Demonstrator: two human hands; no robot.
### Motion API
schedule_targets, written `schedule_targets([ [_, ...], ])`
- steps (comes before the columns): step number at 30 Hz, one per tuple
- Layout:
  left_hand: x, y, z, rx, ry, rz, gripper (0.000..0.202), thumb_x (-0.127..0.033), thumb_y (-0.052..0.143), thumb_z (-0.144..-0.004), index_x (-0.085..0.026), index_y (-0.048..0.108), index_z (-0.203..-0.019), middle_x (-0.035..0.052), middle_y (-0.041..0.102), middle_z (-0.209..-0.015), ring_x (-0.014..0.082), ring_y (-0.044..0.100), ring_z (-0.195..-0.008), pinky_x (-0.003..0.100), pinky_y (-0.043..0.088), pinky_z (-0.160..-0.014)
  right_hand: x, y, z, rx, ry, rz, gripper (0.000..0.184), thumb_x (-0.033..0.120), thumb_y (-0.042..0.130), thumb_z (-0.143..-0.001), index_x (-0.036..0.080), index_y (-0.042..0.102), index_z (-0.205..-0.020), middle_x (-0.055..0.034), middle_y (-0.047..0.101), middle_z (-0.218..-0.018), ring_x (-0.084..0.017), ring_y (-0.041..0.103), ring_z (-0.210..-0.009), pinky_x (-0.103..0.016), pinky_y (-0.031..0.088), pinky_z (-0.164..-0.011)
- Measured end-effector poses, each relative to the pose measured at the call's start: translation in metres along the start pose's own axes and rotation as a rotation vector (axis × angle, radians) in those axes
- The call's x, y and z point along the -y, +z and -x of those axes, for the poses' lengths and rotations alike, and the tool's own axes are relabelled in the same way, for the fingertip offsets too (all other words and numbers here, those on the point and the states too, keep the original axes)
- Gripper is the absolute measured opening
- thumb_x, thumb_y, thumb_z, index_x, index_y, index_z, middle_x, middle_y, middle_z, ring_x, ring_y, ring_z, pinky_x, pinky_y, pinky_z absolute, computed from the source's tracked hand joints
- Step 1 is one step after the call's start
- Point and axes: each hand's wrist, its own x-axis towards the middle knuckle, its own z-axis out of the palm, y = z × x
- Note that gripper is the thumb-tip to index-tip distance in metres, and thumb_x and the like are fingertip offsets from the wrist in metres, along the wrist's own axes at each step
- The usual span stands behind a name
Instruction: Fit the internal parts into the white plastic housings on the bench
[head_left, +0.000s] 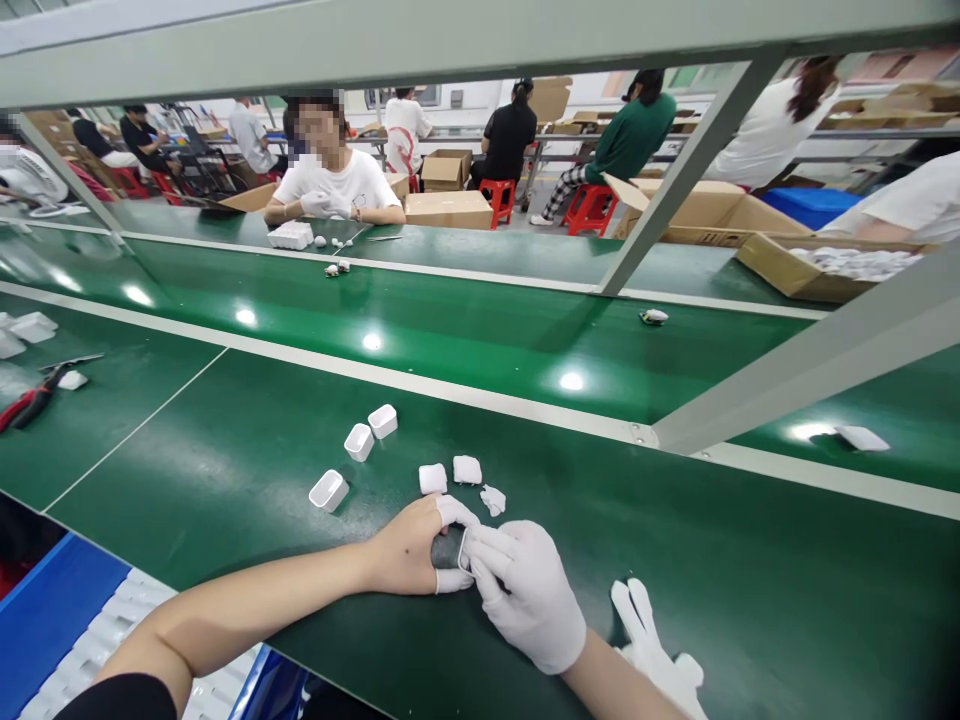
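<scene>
Both grips pinch one small part (450, 550) between left hand (405, 550) and gloved right hand (529, 595), at six o'clock on the green surface (225, 470). Toward eleven lie three open white cases (358, 441); at twelve, three white wads (467, 469).

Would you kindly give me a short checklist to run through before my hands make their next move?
1. Grip on small dark part between left hand and right hand: ok.
2. Right hand gloved: ok.
3. Left hand gloved: not ok, only white fingertip covers.
4. Three white trays open side up, just beyond the hands: ok.
5. Part's face and orientation: cannot tell, mostly hidden.
</scene>
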Motion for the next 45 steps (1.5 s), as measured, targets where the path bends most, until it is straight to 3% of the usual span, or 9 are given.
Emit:
schedule_targets([
  [6, 0.0, 0.0, 0.001, 0.003, 0.023, 0.006, 0.038, -0.024, 0.071, -0.07, -0.019, 0.056, -0.105, 0.0032, 0.062, -0.097, 0.0172, 0.052, -0.084, 0.028, 0.043, -0.076, 0.007, -0.007, 0.003, 0.045, -0.062, 0.044, 0.026, 0.013, 0.038, -0.086, 0.019, 0.055, -0.068, -0.0028, 0.057, -0.066, -0.015, 0.036, -0.054, -0.032, 0.023, -0.056],
  [11, 0.002, 0.0, -0.002, 0.001, 0.022, 0.01, 0.038, -0.026, 0.071, -0.07, -0.019, 0.057, -0.105, 0.0043, 0.063, -0.099, 0.0181, 0.053, -0.085, 0.029, 0.043, -0.076, 0.012, 0.004, -0.002, -0.093, -0.06, 0.072, 0.022, 0.009, 0.042, -0.078, 0.017, 0.054, -0.063, -0.0032, 0.057, -0.064, -0.014, 0.036, -0.053, -0.032, 0.021, -0.054],
  [14, 0.002, 0.001, -0.001, 0.003, 0.001, 0.013, 0.039, -0.028, 0.072, -0.07, -0.019, 0.058, -0.104, 0.0047, 0.063, -0.099, 0.0184, 0.052, -0.084, 0.03, 0.044, -0.076, 0.008, 0.004, -0.001, -0.068, 0.002, -0.039, 0.027, 0.008, 0.041, -0.08, 0.018, 0.05, -0.057, -0.0006, 0.051, -0.057, -0.013, 0.038, -0.052, -0.031, 0.024, -0.053],
  [18, 0.0, 0.002, 0.002, -0.059, -0.144, 0.117, 0.046, -0.027, 0.077, -0.066, -0.018, 0.061, -0.108, 0.0028, 0.059, -0.089, 0.0169, 0.049, -0.078, 0.031, 0.043, -0.075, -0.003, -0.003, 0.011, -0.199, 0.14, -0.266, 0.022, 0.017, 0.044, -0.09, 0.02, 0.063, -0.098, -0.006, 0.066, -0.098, -0.019, 0.058, -0.086, -0.035, 0.046, -0.074],
  [21, -0.003, 0.007, 0.003, -0.098, -0.326, 0.541, 0.051, -0.036, 0.077, -0.069, -0.016, 0.062, -0.112, 0.0003, 0.056, -0.077, 0.0142, 0.049, -0.069, 0.029, 0.041, -0.069, -0.009, -0.001, 0.02, -0.224, 0.235, -0.289, 0.048, 0.037, 0.053, -0.087, 0.016, 0.048, -0.131, -0.0142, 0.054, -0.128, -0.029, 0.05, -0.117, -0.048, 0.045, -0.093],
  [24, -0.007, 0.015, 0.003, -0.053, -0.484, 1.083, 0.043, -0.049, 0.071, -0.076, -0.01, 0.067, -0.093, 0.0033, 0.058, -0.073, 0.0125, 0.051, -0.064, 0.026, 0.039, -0.063, -0.008, 0.007, 0.024, -0.171, 0.203, -0.224, 0.056, 0.037, 0.062, -0.081, 0.018, 0.047, -0.132, -0.014, 0.057, -0.12, -0.03, 0.053, -0.11, -0.05, 0.048, -0.088],
  [27, -0.01, 0.023, 0.004, 0.017, -0.609, 1.31, 0.041, -0.048, 0.069, -0.078, -0.007, 0.066, -0.077, 0.0063, 0.059, -0.069, 0.0132, 0.053, -0.063, 0.026, 0.04, -0.061, -0.004, 0.012, 0.022, -0.175, 0.195, -0.209, 0.05, 0.03, 0.069, -0.074, 0.021, 0.056, -0.122, -0.0091, 0.063, -0.1, -0.026, 0.058, -0.091, -0.045, 0.051, -0.076],
  [34, -0.006, 0.029, 0.009, 0.101, -0.603, 1.324, 0.041, -0.048, 0.067, -0.079, -0.007, 0.067, -0.084, 0.0091, 0.063, -0.073, 0.0164, 0.06, -0.067, 0.026, 0.042, -0.062, 0.003, 0.007, 0.014, -0.195, 0.354, -0.324, 0.023, 0.016, 0.068, -0.072, 0.023, 0.067, -0.094, -0.0018, 0.06, -0.076, -0.018, 0.054, -0.071, -0.033, 0.047, -0.061],
  [45, -0.009, 0.025, 0.009, 0.111, -0.534, 1.283, 0.044, -0.05, 0.075, -0.074, -0.01, 0.067, -0.088, 0.0069, 0.061, -0.078, 0.0129, 0.055, -0.068, 0.024, 0.042, -0.064, 0.004, 0.008, 0.016, -0.172, 0.352, -0.21, 0.022, 0.024, 0.07, -0.074, 0.021, 0.068, -0.095, -0.0013, 0.052, -0.069, -0.017, 0.048, -0.066, -0.03, 0.043, -0.055],
])
